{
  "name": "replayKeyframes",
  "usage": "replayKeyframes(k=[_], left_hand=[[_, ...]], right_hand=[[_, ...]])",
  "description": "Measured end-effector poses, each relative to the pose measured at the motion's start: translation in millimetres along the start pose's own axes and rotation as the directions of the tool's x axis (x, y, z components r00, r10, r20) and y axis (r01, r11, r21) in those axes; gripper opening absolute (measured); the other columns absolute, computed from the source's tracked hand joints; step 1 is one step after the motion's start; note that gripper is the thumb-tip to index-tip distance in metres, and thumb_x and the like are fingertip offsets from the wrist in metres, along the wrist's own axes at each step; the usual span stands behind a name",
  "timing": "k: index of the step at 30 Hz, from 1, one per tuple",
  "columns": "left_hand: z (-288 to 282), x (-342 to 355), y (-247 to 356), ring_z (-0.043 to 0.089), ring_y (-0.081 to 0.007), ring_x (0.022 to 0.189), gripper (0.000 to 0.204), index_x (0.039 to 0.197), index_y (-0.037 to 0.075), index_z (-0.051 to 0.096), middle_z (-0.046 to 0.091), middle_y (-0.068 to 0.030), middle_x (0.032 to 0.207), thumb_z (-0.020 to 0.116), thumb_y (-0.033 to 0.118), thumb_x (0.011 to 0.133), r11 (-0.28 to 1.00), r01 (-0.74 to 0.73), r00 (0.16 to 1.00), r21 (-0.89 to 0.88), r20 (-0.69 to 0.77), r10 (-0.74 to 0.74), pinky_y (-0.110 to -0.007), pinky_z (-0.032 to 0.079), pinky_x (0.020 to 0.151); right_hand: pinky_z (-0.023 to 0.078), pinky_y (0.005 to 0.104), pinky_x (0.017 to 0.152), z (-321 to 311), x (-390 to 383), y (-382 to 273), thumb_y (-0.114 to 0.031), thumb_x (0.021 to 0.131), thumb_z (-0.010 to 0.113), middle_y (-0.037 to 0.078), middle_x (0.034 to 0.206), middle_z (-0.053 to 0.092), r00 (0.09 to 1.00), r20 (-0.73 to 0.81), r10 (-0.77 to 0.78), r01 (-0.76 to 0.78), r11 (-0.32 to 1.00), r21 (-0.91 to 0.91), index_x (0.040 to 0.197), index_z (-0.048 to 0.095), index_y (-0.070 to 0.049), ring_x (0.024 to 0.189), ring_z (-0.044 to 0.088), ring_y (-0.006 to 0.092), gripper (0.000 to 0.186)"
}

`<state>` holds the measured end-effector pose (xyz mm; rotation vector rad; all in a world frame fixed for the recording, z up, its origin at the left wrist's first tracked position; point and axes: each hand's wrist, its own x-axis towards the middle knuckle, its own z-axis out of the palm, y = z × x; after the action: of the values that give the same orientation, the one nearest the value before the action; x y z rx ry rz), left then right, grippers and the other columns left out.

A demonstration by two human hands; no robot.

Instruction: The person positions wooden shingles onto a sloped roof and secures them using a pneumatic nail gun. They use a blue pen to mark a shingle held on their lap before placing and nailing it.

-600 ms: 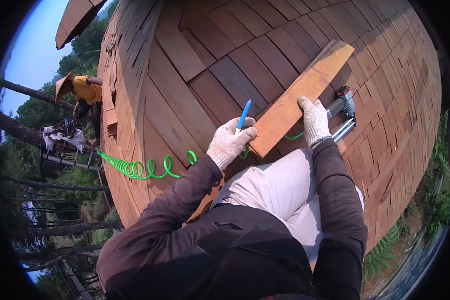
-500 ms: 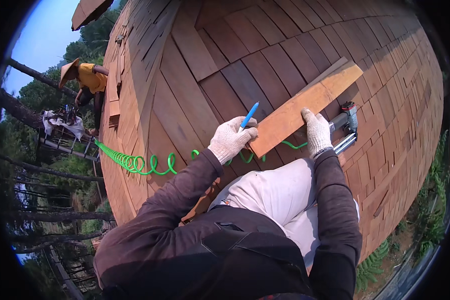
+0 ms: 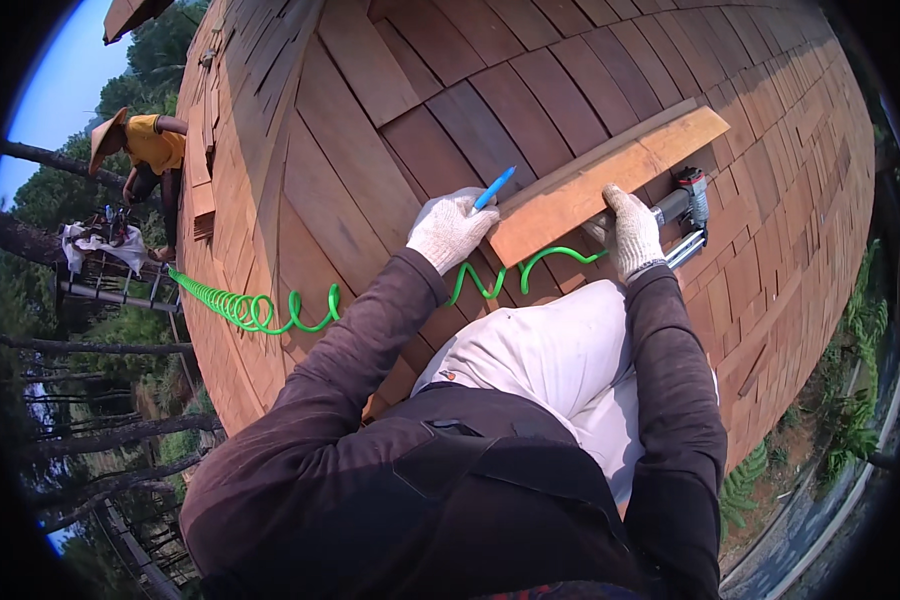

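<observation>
Left hand (image 3: 448, 230) in an off-white knit glove: fingers curled round a slim blue pen (image 3: 496, 187), its upper end pointing up and right; thumb side seems to meet the near end of a long, flat, orange-brown wooden board (image 3: 610, 185), contact hard to tell. Right hand (image 3: 632, 235), same kind of glove: grasping the board by its lower edge, thumb on top, fingers beneath. Board lies slantwise over the lap's far side, loose in the hands, not fastened; a faint dark line crosses it toward the far end, drawn or grain, cannot tell. Duller brown strip (image 3: 620, 148) along its upper edge. Around: curved surface of overlapping brown wooden shingles (image 3: 470, 125), much of it already covered; this piece unplaced by my reading. Grey-and-red nail gun (image 3: 693, 203) rests right of the right hand, unheld; bright green coiled hose (image 3: 308, 322) runs left. Pose: both forearms reach up and forward, elbows bent, wrists nearly straight. Far left, a co-worker in a yellow shirt (image 3: 156, 145).
</observation>
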<state>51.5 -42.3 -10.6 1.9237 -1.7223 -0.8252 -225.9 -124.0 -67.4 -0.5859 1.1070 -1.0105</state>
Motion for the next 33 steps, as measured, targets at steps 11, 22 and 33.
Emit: replayKeyframes(k=[11, 22, 33], left_hand=[[-6.8, -24.8, 3.3, 0.072, -0.0316, 0.103, 0.039, 0.122, 0.004, 0.073, 0.074, -0.0170, 0.110, 0.067, 0.033, 0.096, 0.985, -0.116, 0.983, -0.129, -0.159, 0.095, -0.038, 0.056, 0.092], [-131.6, 2.8, -8.1, 0.071, -0.0196, 0.084, 0.040, 0.121, 0.007, 0.075, 0.076, -0.0088, 0.092, 0.069, 0.038, 0.097, 0.939, -0.215, 0.884, -0.270, -0.463, 0.069, -0.032, 0.055, 0.082], [-301.3, 156.8, -56.9, 0.069, -0.0412, 0.105, 0.045, 0.119, 0.009, 0.073, 0.075, -0.0210, 0.105, 0.054, 0.042, 0.096, 0.998, -0.054, 0.595, -0.044, -0.804, -0.004, -0.047, 0.053, 0.094]], right_hand=[[0.055, 0.0417, 0.088, -20.2, 4.7, -2.5, -0.026, 0.100, 0.070, 0.006, 0.117, 0.067, 0.980, 0.006, -0.196, 0.196, 0.977, -0.084, 0.118, 0.065, -0.008, 0.108, 0.066, 0.0234, 0.026], [0.054, 0.0285, 0.081, -11.0, -24.2, -53.2, -0.015, 0.103, 0.063, 0.003, 0.105, 0.068, 0.877, 0.028, -0.480, 0.472, 0.848, -0.241, 0.121, 0.066, -0.002, 0.093, 0.065, 0.0116, 0.022], [0.050, 0.0282, 0.097, 5.3, -43.1, -73.7, -0.013, 0.103, 0.062, 0.007, 0.122, 0.068, 0.880, 0.070, -0.470, 0.437, 0.742, -0.509, 0.133, 0.063, 0.004, 0.108, 0.064, 0.0143, 0.035]])
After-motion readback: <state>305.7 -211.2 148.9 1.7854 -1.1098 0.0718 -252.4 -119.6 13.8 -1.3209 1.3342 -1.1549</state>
